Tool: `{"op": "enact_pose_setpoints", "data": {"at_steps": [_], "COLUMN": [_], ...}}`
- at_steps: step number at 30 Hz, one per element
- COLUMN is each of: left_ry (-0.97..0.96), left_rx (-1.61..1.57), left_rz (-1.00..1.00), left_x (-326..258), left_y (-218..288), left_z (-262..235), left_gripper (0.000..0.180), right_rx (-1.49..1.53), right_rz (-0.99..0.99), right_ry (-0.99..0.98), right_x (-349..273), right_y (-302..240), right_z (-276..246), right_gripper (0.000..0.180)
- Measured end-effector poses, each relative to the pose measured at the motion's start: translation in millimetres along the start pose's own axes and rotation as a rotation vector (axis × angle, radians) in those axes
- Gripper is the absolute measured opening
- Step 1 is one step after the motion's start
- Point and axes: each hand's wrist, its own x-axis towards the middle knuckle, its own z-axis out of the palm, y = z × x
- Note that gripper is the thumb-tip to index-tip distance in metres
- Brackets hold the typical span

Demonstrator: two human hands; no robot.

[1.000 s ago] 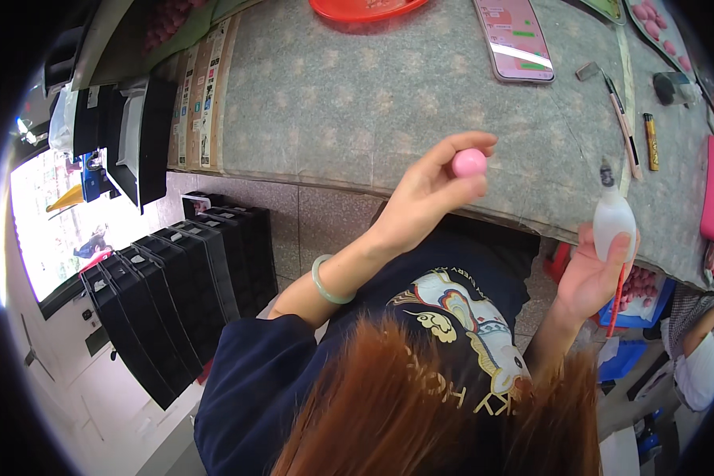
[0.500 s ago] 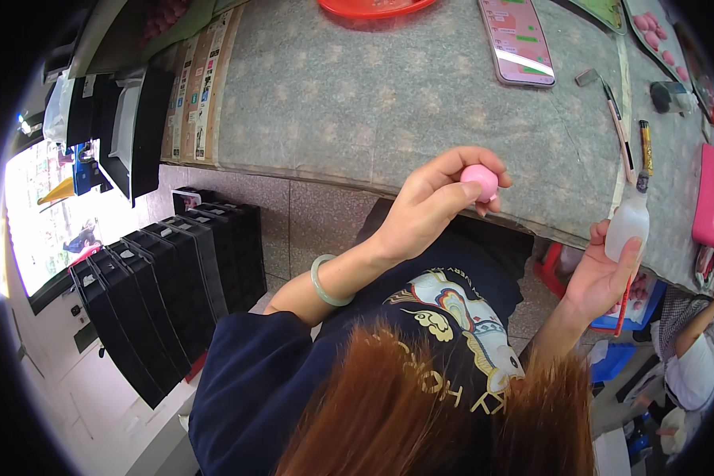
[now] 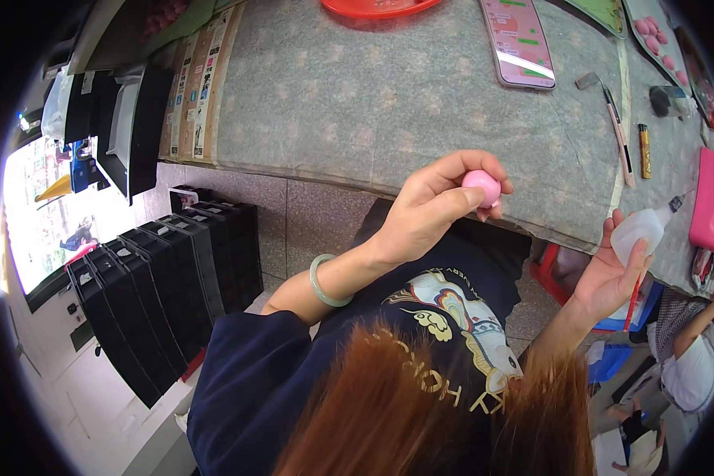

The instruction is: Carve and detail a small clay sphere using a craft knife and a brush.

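Note:
Between the thumb and fingers of my left hand [image 3: 444,198] is a small, glossy pink ball-shaped piece [image 3: 481,186], held above the table's near edge. My right hand [image 3: 609,274] is closed around a translucent white squeeze bottle [image 3: 641,232] with a dark tip, which tilts toward the upper right. A thin red stick, perhaps a brush handle [image 3: 633,301], pokes out below the same hand; its other end is hidden. A pale bangle [image 3: 325,284] circles my left wrist.
On the cloth-covered table [image 3: 333,95] lie a phone [image 3: 520,44], a red dish [image 3: 381,6], a long slim brush [image 3: 617,131], a gold tube [image 3: 644,151] and a small jar [image 3: 672,101]. Trays of pink pieces [image 3: 650,32] sit far right. Black crates [image 3: 166,278] stand left; another person [image 3: 690,365] is at right.
The squeeze bottle in my right hand has tipped from nearly upright toward the right, and that hand has shifted slightly right. My left hand has barely moved with the pink piece.

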Motion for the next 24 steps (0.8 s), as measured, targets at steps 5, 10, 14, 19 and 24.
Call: {"op": "enact_pose_setpoints", "data": {"at_steps": [5, 10, 14, 19, 24], "left_ry": [0.016, 0.059, 0.062, 0.124, 0.059], "left_rx": [0.005, 0.058, 0.027, 0.055, 0.112], "left_rz": [-0.007, 0.049, 0.017, -0.015, -0.006], "left_x": [2.2, 0.3, 2.0, 2.4, 5.4], "left_y": [0.3, -0.5, 3.0, 5.9, 2.1], "left_z": [4.0, -5.1, -4.3, 8.8, 4.4], "left_gripper": [0.027, 0.030, 0.029, 0.030, 0.039], "right_rx": [-0.092, -0.209, -0.532, -0.860, -0.885], "right_rz": [-0.086, -0.227, -0.362, -0.552, -0.475], "right_ry": [0.061, 0.123, 0.202, 0.221, 0.293], "right_x": [11.6, 38.9, 95.0, 195.7, 209.6], "right_y": [-7.6, -5.2, -6.9, 25.6, 26.6], "right_z": [2.0, -8.3, -30.9, -77.8, -94.6], "right_gripper": [0.029, 0.032, 0.042, 0.047, 0.046]}}
